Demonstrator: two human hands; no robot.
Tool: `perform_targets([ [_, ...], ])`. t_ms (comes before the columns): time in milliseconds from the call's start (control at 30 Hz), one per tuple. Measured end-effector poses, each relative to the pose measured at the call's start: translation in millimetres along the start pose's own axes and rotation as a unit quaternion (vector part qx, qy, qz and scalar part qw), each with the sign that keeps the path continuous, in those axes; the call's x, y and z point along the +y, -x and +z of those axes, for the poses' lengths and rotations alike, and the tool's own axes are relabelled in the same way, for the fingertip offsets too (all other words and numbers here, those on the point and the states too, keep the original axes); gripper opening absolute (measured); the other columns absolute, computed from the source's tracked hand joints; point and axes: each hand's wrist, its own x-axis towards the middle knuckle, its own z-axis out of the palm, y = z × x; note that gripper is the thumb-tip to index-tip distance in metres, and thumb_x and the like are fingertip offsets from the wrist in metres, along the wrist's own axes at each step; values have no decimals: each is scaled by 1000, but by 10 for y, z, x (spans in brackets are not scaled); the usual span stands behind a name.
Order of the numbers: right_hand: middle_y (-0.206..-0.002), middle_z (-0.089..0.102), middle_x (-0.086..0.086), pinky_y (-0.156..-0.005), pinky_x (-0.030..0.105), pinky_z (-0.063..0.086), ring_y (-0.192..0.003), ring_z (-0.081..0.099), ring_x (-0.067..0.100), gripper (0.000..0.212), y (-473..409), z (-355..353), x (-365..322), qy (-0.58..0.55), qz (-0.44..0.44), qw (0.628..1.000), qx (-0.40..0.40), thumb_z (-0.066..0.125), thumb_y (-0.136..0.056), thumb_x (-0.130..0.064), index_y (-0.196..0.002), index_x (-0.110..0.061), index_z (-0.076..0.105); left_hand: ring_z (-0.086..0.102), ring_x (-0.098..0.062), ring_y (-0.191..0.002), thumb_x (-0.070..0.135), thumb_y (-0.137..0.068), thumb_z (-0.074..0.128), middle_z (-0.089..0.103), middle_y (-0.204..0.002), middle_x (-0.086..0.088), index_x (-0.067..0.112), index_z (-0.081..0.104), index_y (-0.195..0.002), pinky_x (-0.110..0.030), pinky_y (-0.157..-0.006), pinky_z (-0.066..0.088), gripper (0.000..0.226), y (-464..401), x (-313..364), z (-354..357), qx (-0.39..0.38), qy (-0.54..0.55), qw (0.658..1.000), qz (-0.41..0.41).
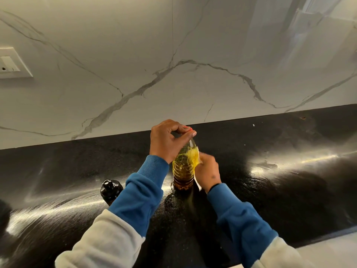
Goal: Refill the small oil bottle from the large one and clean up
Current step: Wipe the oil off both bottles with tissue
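The large clear plastic oil bottle [183, 171] stands upright on the black counter [270, 180], holding yellow oil. My left hand [168, 140] grips its top, fingers curled round the red cap. My right hand [208, 171] is against the bottle's right side and holds a thin white cloth or paper [199, 183] to it; the hand is blurred. The small dark glass bottle [110, 190] with a black top stands to the left, partly hidden behind my left sleeve.
A marble-patterned wall [173, 64] rises behind the counter, with a white socket plate [11, 63] at the far left. The counter's white front edge [328, 248] shows at the lower right. A dark object [3, 215] sits at the left edge.
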Motion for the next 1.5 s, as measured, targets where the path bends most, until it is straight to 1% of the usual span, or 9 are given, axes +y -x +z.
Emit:
perform_targets([
  [200, -89, 70, -3, -72, 17, 50, -80, 64, 8, 49, 65, -127, -344, -41, -211, 974, 77, 43, -84, 14, -111, -16, 71, 70, -7, -78, 20, -76, 90, 74, -80, 5, 13, 80, -81, -15, -72, 55, 13, -17, -17, 3, -7, 9, 1000, -2],
  [500, -82, 63, 1, -65, 25, 46, -82, 59, 20, 36, 129, 83, 190, 38, 65, 996, -53, 37, -90, 9, -88, -13, 64, 70, -3, -80, 17, -75, 90, 74, -81, 6, 9, 80, -80, -12, -74, 54, 14, -43, -1, -54, -34, 27, 999, -4],
  [700, -82, 70, -12, -70, 15, 50, -79, 65, 0, 38, 43, -208, -457, -86, -163, 982, 31, 47, -94, 4, -99, -22, 74, 72, -7, -81, 18, -76, 88, 74, -83, 5, 9, 79, -83, -23, -77, 59, 14, -36, -42, -26, -33, 34, 999, -7],
  [833, -91, 65, -24, -82, 8, 49, -92, 63, -10, 58, 155, -159, -473, -101, -184, 976, 59, 42, -87, 16, -121, -22, 69, 71, -10, -80, 19, -77, 88, 75, -83, 3, 12, 80, -83, -25, -76, 59, 13, -9, -45, -20, -23, 42, 999, -17],
  [933, -92, 70, -2, -81, 31, 54, -89, 66, 17, 46, 158, 58, -125, 35, -71, 996, 30, 38, -89, 8, -113, -20, 67, 69, -9, -83, 22, -77, 88, 73, -85, 5, 17, 79, -80, -20, -74, 55, 11, 42, -8, -14, -3, 28, 999, -29],
  [1033, -87, 61, 2, -73, 29, 49, -85, 60, 20, 31, 224, 167, 204, 77, 53, 994, -51, 37, -91, 6, -91, -16, 58, 61, -7, -78, 43, -76, 86, 64, -86, 6, 33, 63, -65, -24, -70, 53, 27, 100, 91, 35, 25, -48, 998, -33],
  [1200, -82, 66, 3, -65, 28, 44, -76, 59, 18, 35, 108, 50, 47, 47, 29, 998, -15, 39, -91, 4, -73, -20, 56, 60, -14, -73, 43, -80, 83, 65, -79, 0, 19, 71, -70, -33, -74, 54, 29, 29, 231, 96, 47, -175, 982, -47],
  [1367, -88, 74, -7, -69, 22, 54, -80, 68, 9, 54, 24, -153, -281, -50, -166, 983, 56, 45, -88, 8, -116, -30, 72, 63, -15, -68, 34, -80, 85, 68, -73, 0, 16, 73, -69, -37, -68, 57, 24, 44, 180, 81, 53, -161, 985, -22],
  [1500, -106, 72, 0, -84, 19, 51, -94, 66, 13, 66, 152, -26, -249, -12, -155, 985, 74, 37, -84, 16, -133, -21, 61, 66, -12, -70, 31, -78, 86, 71, -74, 2, 15, 76, -71, -37, -68, 60, 20, 57, 141, 78, 56, -122, 991, -23],
])
